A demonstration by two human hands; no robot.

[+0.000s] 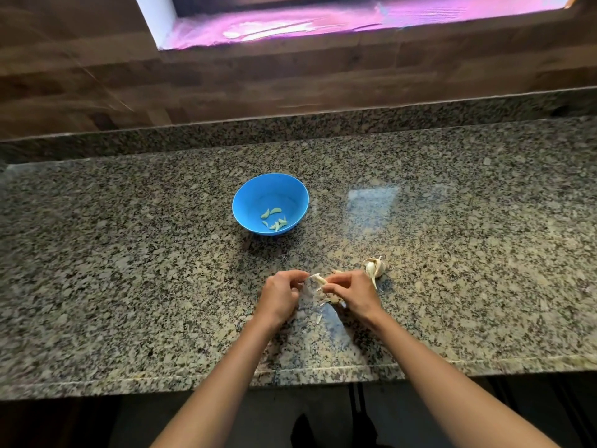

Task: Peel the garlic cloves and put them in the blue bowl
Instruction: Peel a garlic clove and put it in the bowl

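The task was partly done. The bowl held 5 or 6 peeled cloves, pale green against the blue, lying toward its near side. 1 more clove was being worked low over the table, between the 2 hands. The left hand had its fingers curled and pinched on the loose skin at the clove's tip. The right hand had its fingers clamped on the clove's other end. It looked half stripped, so the peel had yet to come off before the drop into the bowl.

Just right of the right hand sat the rest of the bulb, with unpeeled cloves in it, so several rounds were probably left. Bits of skin lay on the table under and near the hands.

The bowl stood apart, beyond the hands and slightly left, with bare stone between and nothing blocking the reach. A lit window sat above the back wall.
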